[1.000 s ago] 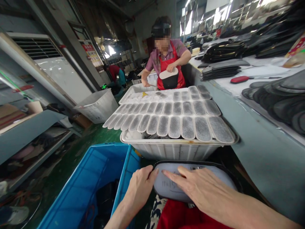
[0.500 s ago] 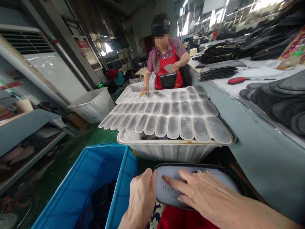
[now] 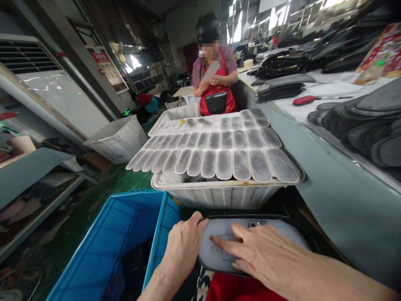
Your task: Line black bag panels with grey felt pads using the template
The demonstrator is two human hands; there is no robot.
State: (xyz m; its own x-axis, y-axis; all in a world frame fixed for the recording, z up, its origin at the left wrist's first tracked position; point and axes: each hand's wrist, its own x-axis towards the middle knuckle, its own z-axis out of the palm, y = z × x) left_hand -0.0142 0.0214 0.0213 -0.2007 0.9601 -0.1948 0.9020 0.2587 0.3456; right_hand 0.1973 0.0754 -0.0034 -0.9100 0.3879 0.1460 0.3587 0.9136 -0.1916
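A pale grey oval pad with a black rim (image 3: 219,251) lies across my lap at the bottom of the head view. My left hand (image 3: 184,246) curls round its left end, fingers closed on the rim. My right hand (image 3: 263,253) lies flat on top of the pad with fingers stretched out towards the left. Just beyond the pad stands a white crate (image 3: 225,194) covered with rows of several grey oval pads (image 3: 225,161).
A blue bin (image 3: 106,242) sits at my left. A grey table edge (image 3: 328,167) with stacks of dark pads (image 3: 369,121) runs along the right. A person in a red apron (image 3: 214,71) sits beyond the crate holding a pad. Another white bin (image 3: 117,138) stands on the green floor.
My right hand has slid slightly left over the pad and my left hand has closed more round its end. The person opposite has lifted a pad up to face height.
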